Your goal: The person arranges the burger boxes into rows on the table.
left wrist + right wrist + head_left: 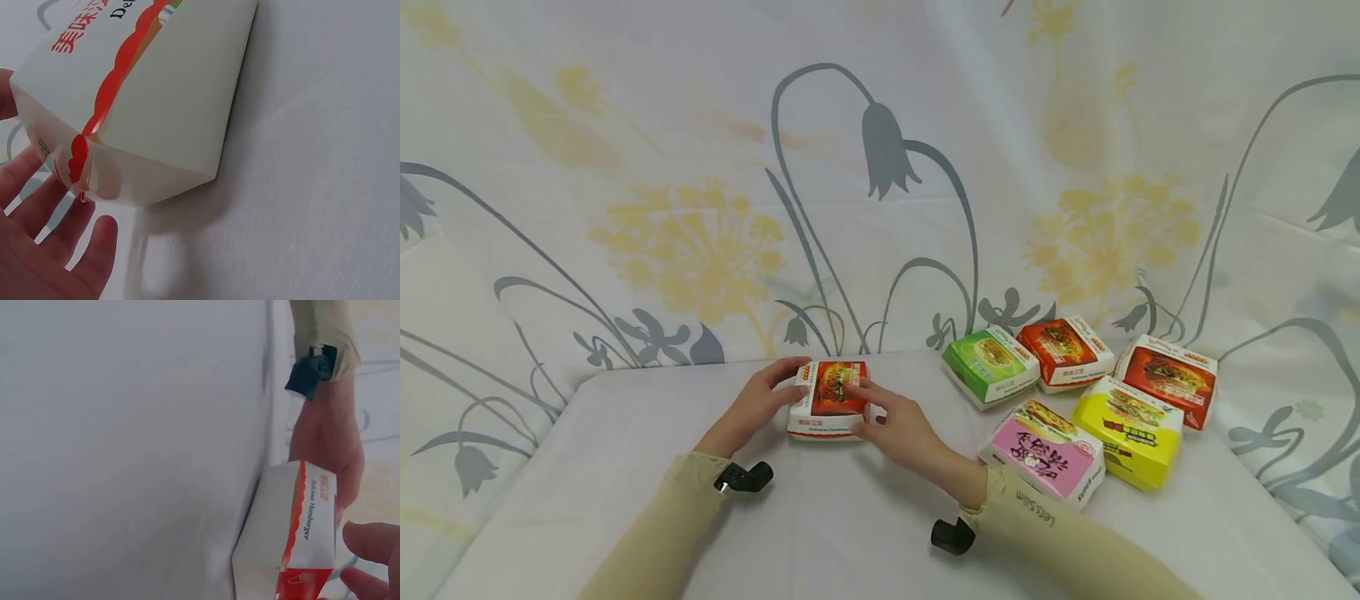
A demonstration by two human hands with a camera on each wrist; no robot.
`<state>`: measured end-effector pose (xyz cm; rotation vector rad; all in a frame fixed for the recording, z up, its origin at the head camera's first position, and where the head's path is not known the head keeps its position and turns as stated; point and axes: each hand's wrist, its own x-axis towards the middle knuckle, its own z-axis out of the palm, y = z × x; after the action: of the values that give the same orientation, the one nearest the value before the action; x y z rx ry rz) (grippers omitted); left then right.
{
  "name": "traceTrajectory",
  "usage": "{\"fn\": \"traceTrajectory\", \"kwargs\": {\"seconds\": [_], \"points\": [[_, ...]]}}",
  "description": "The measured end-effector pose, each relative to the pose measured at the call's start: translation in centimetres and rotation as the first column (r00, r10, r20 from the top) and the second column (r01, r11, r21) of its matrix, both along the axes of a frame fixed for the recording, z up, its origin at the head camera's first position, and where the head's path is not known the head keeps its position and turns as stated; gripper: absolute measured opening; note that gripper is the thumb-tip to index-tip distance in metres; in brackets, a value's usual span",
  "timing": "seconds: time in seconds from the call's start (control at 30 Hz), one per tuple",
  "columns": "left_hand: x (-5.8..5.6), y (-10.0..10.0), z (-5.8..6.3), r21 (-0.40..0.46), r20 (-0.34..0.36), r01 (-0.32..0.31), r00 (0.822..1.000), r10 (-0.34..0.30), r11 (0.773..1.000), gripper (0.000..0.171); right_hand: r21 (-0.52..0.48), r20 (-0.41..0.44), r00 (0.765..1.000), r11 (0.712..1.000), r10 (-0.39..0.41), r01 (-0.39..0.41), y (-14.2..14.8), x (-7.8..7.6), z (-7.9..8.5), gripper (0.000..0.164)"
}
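A red and white hamburger box (pixel 831 392) sits on the white table between my hands, its front panel lettered "Delicious Hamburger". My left hand (pixel 760 406) lies along its left side; in the left wrist view the fingers (pixel 47 215) are spread and fairly straight against that side. From the right, my right hand (pixel 906 429) reaches over the box, one finger above the top face and the thumb near the front right corner. In the right wrist view its fingertips (pixel 369 544) stand just above the box. Whether they touch it I cannot tell.
To the right stand a green box (pixel 991 365), a red box (pixel 1066 354), another red box (pixel 1168 379), a yellow box (pixel 1129 429) and a pink box (pixel 1047 450). A flower-patterned cloth (pixel 700 150) hangs behind the table (pixel 820 525).
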<state>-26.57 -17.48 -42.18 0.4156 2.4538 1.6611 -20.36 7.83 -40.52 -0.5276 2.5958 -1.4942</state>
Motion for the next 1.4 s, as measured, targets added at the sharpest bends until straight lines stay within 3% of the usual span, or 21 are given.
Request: {"fn": "traceTrajectory", "kwargs": {"seconds": [0.4,0.53,0.97,1.4], "points": [[-0.5,-0.7,-0.3,0.0,-0.011,0.015,1.0,-0.015,1.0,0.054,0.026,0.009,1.0,1.0,-0.008,0.007,-1.0,0.6,-0.3,0.059],[-0.4,-1.1,-0.5,0.007,-0.007,0.011,1.0,-0.011,1.0,0.054,0.039,-0.034,0.999,0.999,0.003,-0.001,-1.4,0.7,-0.4,0.06],[-0.2,-0.8,-0.4,0.026,0.015,0.001,1.0,-0.002,1.0,0.055,0.033,-0.11,0.991,0.996,-0.074,0.078,-2.0,0.5,-0.9,0.055],[0.8,-1.2,-0.2,-0.092,-0.116,-0.055,0.992,0.044,0.994,0.049,0.06,-0.158,0.985,0.995,-0.068,0.079,-2.0,-0.1,-0.9,0.055]]}}
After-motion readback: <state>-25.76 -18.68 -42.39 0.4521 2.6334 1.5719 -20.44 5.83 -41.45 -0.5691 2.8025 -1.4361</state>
